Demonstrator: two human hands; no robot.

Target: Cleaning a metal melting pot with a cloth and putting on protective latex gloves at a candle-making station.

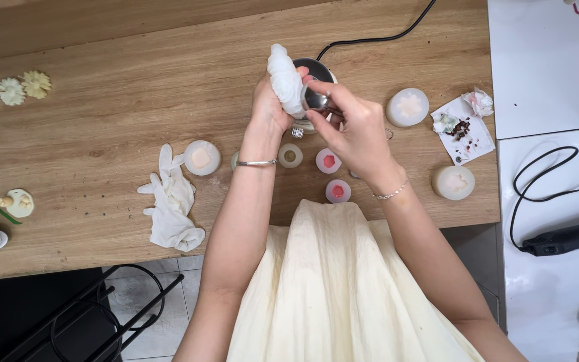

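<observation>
Head view. The left hand (271, 107) is closed around a wad of white tissue (285, 82), fingers wrapped fully about its lower part; the wad stands upright above the fist. The right hand (353, 127) pinches a small shiny metal cup (315, 99) between thumb and curled fingers, pressed against the side of the tissue. Both hands are raised over the middle of the wooden table (135, 100), toward its far edge. Directly behind them sits a round dark device (317, 67) with a black cable (383, 35) running to the far edge; most of it is hidden, so its kind is uncertain.

Near the front edge, between the forearms, stand small round moulds (328, 161) with pink centres. A larger white mould (407, 107) lies right of the hands, another (453, 182) at the front right corner. A pair of white gloves (170, 201) lies at the front left. Three wax flowers (11, 91) rest near the left edge.
</observation>
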